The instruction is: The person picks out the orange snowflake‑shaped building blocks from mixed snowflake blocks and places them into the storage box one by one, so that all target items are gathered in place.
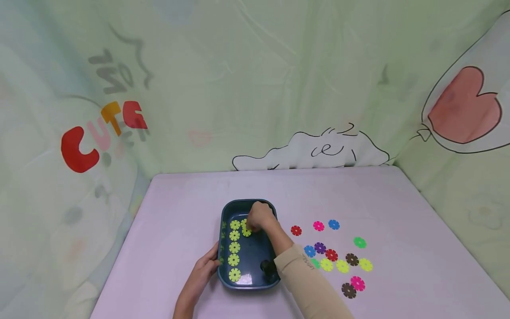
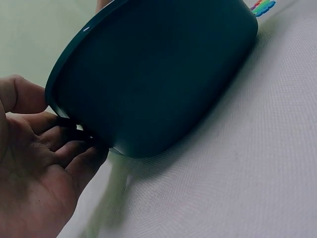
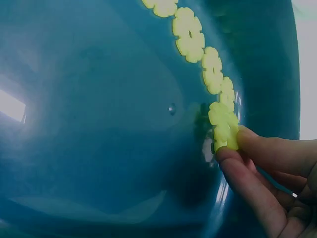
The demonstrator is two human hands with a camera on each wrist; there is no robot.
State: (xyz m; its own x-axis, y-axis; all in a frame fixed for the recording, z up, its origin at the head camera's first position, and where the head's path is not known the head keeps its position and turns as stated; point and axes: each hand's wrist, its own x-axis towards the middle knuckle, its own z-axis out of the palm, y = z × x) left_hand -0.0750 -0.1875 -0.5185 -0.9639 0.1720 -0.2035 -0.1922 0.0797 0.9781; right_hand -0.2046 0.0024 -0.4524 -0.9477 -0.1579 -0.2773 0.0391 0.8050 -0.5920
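A dark teal tray (image 1: 255, 266) stands on the table. Along its left side runs a column of yellow notched flower-shaped discs (image 1: 234, 247). My right hand (image 1: 260, 217) reaches into the far part of the tray. Between thumb and fingertips it pinches a yellow flower-shaped disc (image 3: 224, 121), held tilted over the tray floor near the end of the row. My left hand (image 1: 204, 270) holds the tray's left side. In the left wrist view its thumb (image 2: 27, 94) lies at the rim and the other fingers bend against the outer wall, their tips partly in shadow.
Right of the tray, loose flower-shaped discs in several colours are scattered on the table, among them a red disc (image 1: 296, 230), a blue disc (image 1: 334, 224) and a brown disc (image 1: 349, 290). A printed curtain (image 1: 239, 88) hangs behind the table (image 1: 191, 190).
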